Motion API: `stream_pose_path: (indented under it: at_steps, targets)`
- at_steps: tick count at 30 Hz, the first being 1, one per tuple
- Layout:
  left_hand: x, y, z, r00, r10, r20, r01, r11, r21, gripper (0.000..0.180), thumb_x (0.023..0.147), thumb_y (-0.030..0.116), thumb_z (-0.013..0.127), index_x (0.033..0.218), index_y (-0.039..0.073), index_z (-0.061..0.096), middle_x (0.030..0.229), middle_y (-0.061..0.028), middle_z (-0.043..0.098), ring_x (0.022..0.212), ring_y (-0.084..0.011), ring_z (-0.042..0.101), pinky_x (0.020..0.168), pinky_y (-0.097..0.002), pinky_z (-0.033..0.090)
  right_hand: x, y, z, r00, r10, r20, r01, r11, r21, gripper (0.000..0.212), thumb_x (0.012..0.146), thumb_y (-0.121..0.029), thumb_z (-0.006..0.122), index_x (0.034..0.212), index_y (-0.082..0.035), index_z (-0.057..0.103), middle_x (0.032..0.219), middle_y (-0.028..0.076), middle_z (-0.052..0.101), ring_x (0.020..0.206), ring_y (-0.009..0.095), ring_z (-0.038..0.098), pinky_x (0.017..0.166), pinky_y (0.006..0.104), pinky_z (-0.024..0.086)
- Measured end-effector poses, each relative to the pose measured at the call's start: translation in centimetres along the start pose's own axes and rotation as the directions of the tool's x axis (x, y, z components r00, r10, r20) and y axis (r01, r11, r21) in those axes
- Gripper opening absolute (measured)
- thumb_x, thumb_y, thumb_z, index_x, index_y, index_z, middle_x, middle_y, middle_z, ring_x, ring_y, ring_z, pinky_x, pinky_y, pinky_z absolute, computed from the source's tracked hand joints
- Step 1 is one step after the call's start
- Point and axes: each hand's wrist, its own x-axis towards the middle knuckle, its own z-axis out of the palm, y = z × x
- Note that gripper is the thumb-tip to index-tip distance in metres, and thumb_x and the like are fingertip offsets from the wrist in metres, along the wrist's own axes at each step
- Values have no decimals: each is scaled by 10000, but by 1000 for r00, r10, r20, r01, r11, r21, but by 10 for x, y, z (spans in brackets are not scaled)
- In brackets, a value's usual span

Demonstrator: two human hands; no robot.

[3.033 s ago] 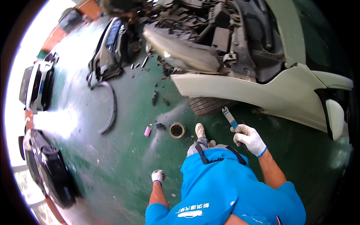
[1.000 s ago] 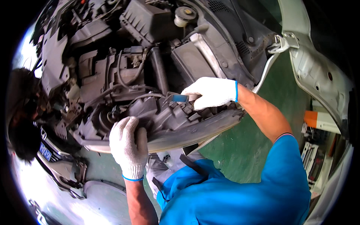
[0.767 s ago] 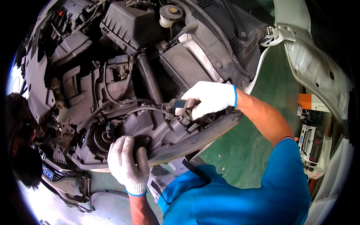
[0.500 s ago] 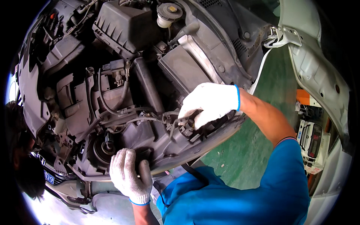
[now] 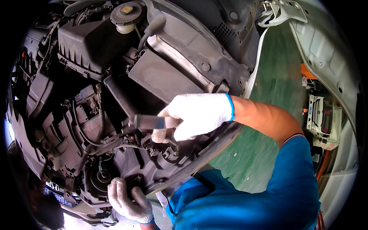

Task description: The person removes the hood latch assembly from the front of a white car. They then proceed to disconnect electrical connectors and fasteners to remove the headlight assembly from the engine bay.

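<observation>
My right hand (image 5: 191, 118), in a white knit glove with a blue cuff, is closed round a short grey cylindrical thing (image 5: 150, 122). Blur hides its exact kind; its darker end points left over the engine bay. Below the hand is a round socket with a connector (image 5: 171, 154) in the back of the black headlight housing (image 5: 132, 163). My left hand (image 5: 128, 200), gloved too, rests at the front edge of the car beside the housing. Its fingers lie bent side by side, with the thumb apart, and nothing shows in it.
Further in are a black air filter box (image 5: 86, 48), a fluid reservoir cap (image 5: 126, 11), a flat black box cover (image 5: 165, 74) and a corrugated cable sleeve (image 5: 101, 126). An open white panel (image 5: 329, 50) rises at the right above green floor (image 5: 264, 126). Another person's dark head (image 5: 44, 203) is at lower left.
My right hand has lifted off the socket and shifted left, with the grey cylindrical thing now showing in its fingers. My left hand stays by the front edge. The whole view has shifted.
</observation>
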Motion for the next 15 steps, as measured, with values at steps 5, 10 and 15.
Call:
stream_pose_path:
  at_steps: [5, 10, 15]
  targets:
    - [-2, -1, 2, 1000, -16, 4, 16, 1000, 8, 348, 971, 58, 592, 1270, -110, 647, 1261, -258, 666, 1186, -406, 617, 1057, -503, 471, -2, -1, 2, 998, 58, -40, -46, 964, 261, 354, 807, -46, 685, 1145, 60, 693, 793, 45, 704, 628, 104, 623, 582, 274, 494]
    - [1, 3, 2, 1000, -15, 9, 15, 1000, 26, 350, 976, 73, 584, 1262, -117, 649, 1250, -268, 667, 1177, -411, 618, 1048, -509, 477, 0, 6, -1, 994, 111, 1, -108, 960, 258, 465, 808, -57, 748, 1238, 61, 616, 847, 58, 714, 582, 97, 604, 536, 246, 479]
    - [2, 4, 3, 999, -33, -7, 33, 999, 16, 354, 967, 71, 584, 1262, -111, 655, 1240, -262, 673, 1163, -412, 622, 1045, -505, 478, -2, 4, 1, 999, 40, -9, -40, 998, 38, 543, 809, -100, 745, 1326, 0, 611, 825, 73, 727, 642, 138, 640, 604, 304, 506]
